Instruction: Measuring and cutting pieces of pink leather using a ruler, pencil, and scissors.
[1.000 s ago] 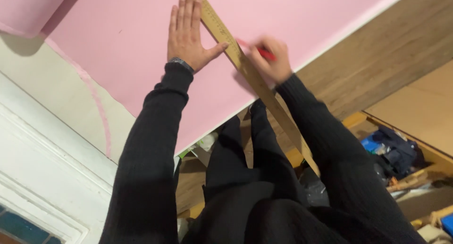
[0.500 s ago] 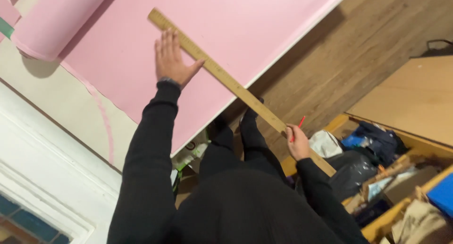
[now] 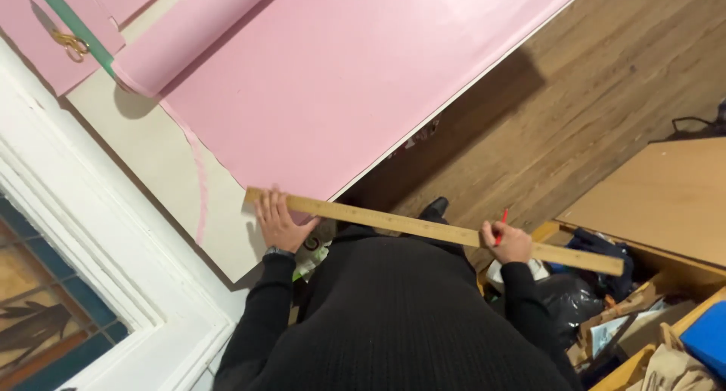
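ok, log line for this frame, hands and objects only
left hand: flat on wooden ruler end | right hand: grips ruler plus red pencil | pink sheet: spread on table, partly rolled

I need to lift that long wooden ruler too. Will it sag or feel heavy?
Probably stiff: the ruler stays straight between the left hand and right hand. Likely light, being thin. Its length may make it swing awkwardly.

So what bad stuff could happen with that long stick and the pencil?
The long wooden ruler sticks out past the right hand over the cluttered boxes; swinging it might knock things there. The right hand also pinches a red pencil, so its hold on the ruler looks weak and it could slip. The left hand presses one end near the pink sheet, possibly creasing its edge.
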